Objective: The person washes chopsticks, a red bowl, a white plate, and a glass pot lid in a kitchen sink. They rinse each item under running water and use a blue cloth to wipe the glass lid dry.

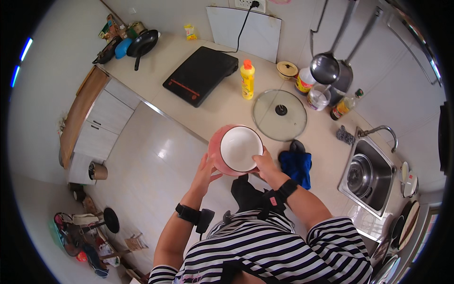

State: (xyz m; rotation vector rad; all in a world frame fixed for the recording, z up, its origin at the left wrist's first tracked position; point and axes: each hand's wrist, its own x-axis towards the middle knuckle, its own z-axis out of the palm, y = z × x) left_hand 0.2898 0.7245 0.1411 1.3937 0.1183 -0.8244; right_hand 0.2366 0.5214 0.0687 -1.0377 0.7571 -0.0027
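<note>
A round pink pot or bowl (216, 156) with a white inside and a dark rim is held up in front of me, over the counter's front edge. My right hand (266, 164) grips its right side, with the thumb over the rim. My left hand (205, 174) rests against its lower left side, fingers spread and partly hidden by the wall. Nothing shows inside the white hollow. Beyond it on the counter lies a glass pan lid (271, 119) with a black knob. A blue cloth (297, 167) lies just right of my right hand.
The tiled counter (220, 106) carries a black induction cooktop (202, 74), a yellow bottle (247, 81), a sauce bottle (342, 108) and jars. Ladles (324, 68) hang on the wall. At right, a steel sink (381, 198) holds a metal pot (359, 177). A black frying pan (146, 42) stands far left.
</note>
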